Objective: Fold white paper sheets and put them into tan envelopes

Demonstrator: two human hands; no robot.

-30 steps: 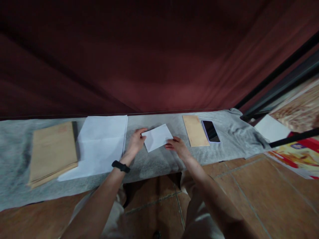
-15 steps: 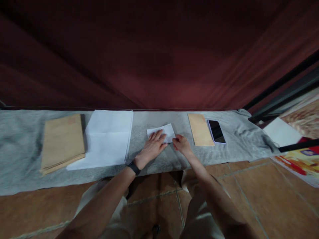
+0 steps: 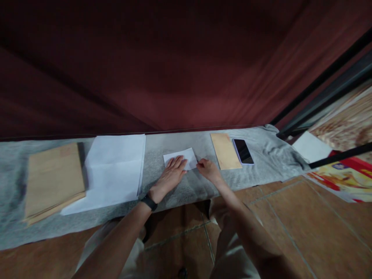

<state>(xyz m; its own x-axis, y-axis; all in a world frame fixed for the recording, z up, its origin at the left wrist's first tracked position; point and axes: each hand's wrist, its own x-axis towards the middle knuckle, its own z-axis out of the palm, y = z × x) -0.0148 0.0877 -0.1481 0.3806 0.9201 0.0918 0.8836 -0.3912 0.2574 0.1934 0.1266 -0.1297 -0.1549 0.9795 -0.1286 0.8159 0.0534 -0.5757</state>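
Note:
A small folded white paper (image 3: 183, 156) lies on the grey cloth (image 3: 180, 188) in front of me. My left hand (image 3: 170, 177) rests flat on its near left part, fingers stretched out, a black band on the wrist. My right hand (image 3: 207, 169) is at the paper's right near corner with its fingers curled and pinched against the edge.
A stack of white sheets (image 3: 113, 170) lies to the left, with a pile of brown envelopes (image 3: 52, 178) beyond it. On the right are one brown envelope (image 3: 225, 151) and a dark phone (image 3: 243, 151). A dark red curtain (image 3: 174, 69) hangs behind. Tiled floor (image 3: 290, 224) lies below.
The paper was held by both hands at its ends and lay larger; now it lies smaller and flat, my left hand has moved onto it and presses it, my right pinches its right corner.

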